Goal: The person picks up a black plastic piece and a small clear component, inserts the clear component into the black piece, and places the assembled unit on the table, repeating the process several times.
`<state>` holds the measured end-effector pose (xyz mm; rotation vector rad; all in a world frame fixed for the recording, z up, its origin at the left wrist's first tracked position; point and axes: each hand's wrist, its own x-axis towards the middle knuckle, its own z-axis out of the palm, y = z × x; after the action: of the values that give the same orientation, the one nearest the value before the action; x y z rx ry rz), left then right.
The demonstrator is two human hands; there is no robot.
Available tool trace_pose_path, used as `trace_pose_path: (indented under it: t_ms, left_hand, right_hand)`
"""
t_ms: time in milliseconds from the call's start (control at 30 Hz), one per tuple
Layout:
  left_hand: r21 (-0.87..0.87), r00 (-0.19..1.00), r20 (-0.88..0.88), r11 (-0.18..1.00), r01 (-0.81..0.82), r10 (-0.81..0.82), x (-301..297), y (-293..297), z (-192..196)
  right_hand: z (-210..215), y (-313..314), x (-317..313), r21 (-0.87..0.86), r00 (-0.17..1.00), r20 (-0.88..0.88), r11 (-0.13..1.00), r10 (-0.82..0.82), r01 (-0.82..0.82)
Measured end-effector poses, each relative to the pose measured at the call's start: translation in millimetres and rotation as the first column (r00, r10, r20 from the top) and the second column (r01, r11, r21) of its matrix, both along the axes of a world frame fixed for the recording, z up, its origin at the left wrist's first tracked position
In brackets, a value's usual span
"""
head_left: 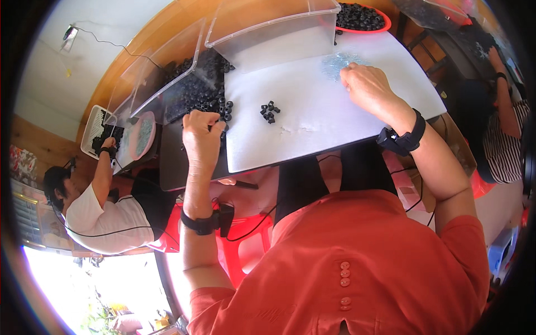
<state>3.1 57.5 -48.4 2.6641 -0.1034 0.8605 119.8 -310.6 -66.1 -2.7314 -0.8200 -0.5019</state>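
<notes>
My left hand (200, 139) is curled closed at the left edge of the white sheet, beside a heap of small black cylindrical parts (204, 84) that spills from a clear bin. What its fingers hold, if anything, is hidden. Farther right, my right hand (367, 86) has its fingers pinched together at the near edge of a scatter of tiny clear-bluish pieces (338, 62). Anything in that pinch is too small to make out. Between the hands, a small cluster of black parts (270, 111) lies on the white sheet (312, 106).
A clear plastic box (279, 42) stands at the back of the sheet, with a red tray (386, 23) of black parts to its right. A co-worker (111, 218) sits at the left by a white basket (89, 131); another person (505, 139) is at the right.
</notes>
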Motion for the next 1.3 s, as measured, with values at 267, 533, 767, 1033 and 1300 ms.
trace_pose_path:
  t_ms: [267, 533, 767, 1033, 1300]
  left_hand:
    - [0.278, 1.0, -0.012, 0.96, -0.006, 0.009, 8, 4, -26]
    - [0.147, 0.998, -0.018, 0.988, 0.057, -0.055, 1, -11, -16]
    - [-0.071, 0.986, -0.014, 0.984, 0.165, -0.167, -24, -58, -31]
    - [0.027, 0.993, -0.019, 0.993, 0.118, -0.117, -24, -57, -33]
    - [0.082, 0.995, -0.02, 0.992, 0.096, -0.095, -35, -59, -30]
  right_hand:
    - [1, -3, -9, -0.031, 0.997, 0.017, 0.996, 0.081, -0.08]
    - [3, -1, -10, -0.016, 0.992, 0.054, 0.994, 0.113, -0.112]
    - [-4, -3, -20, -0.017, 0.996, 0.086, 1.0, 0.017, -0.016]
    - [-10, 5, -33, 0.071, 0.981, 0.191, 0.998, -0.017, 0.004]
    - [12, 43, -65, 0.64, 0.913, -0.1, 0.728, 0.395, -0.245]
